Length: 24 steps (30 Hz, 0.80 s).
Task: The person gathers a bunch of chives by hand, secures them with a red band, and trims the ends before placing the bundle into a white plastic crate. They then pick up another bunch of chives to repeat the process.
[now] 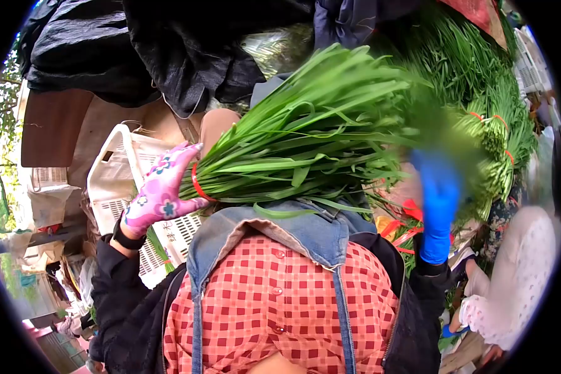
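The left hand [159, 193], in a pink flowered glove, grips a bunch of chives [305, 137] near its root end. The fingers are curled together around the stalks, just beside the red band [196, 185] that ties them. The bunch lies across the front of the chest, above the denim collar [305, 227], and its leaves fan out to the right.

The right hand [439, 202], in a blue glove, is raised at the leafy end of the bunch. It is blurred, so whether its fingers are spread or holding leaves cannot be told.

A white crate [115, 177] lies behind the left hand. More tied bunches [498, 134] are heaped at the right, with loose red bands [405, 227] below them. Black sheeting [168, 50] hangs along the top. Another person in white lace [520, 274] sits at the far right
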### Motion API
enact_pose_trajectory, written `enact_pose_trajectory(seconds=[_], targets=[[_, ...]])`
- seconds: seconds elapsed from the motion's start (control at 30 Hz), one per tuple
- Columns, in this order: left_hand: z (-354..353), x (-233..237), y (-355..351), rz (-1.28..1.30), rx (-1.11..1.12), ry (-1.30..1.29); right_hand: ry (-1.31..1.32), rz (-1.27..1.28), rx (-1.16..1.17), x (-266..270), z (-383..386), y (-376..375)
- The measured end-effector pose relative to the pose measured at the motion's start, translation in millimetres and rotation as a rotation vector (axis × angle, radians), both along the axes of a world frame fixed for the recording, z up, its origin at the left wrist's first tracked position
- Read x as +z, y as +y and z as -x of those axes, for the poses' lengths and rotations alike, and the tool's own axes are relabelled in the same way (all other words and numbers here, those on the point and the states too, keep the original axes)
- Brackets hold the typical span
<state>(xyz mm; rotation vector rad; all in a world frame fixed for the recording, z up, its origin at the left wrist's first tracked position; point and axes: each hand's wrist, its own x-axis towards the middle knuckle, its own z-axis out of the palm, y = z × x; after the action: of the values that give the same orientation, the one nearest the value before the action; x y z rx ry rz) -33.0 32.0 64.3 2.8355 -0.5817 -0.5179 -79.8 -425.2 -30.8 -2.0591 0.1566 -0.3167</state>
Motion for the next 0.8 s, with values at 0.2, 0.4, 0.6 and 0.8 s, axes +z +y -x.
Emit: enact_pose_trajectory(seconds=[0.2, 0.4, 0.6, 0.8], targets=[[3.1, -55.3, -11.8, -0.027, -0.077, -0.146, -0.211, -0.123, 0.093, 22.7, -3.1, 27.4], [-26.0, -41.2, -12.6, 0.23, 0.042, 0.083, -0.17, -0.164, 0.043, 13.7, -1.5, 19.9], [-67.8, -17.2, 17.3, 0.648, 0.246, 1.104, -0.151, -0.139, 0.071, 15.7, -6.8, 14.0], [-51.6, -25.3, 40.3, 0.734, 0.287, 1.202, -0.037, -0.19, 0.096, 3.3, -3.3, 15.4]])
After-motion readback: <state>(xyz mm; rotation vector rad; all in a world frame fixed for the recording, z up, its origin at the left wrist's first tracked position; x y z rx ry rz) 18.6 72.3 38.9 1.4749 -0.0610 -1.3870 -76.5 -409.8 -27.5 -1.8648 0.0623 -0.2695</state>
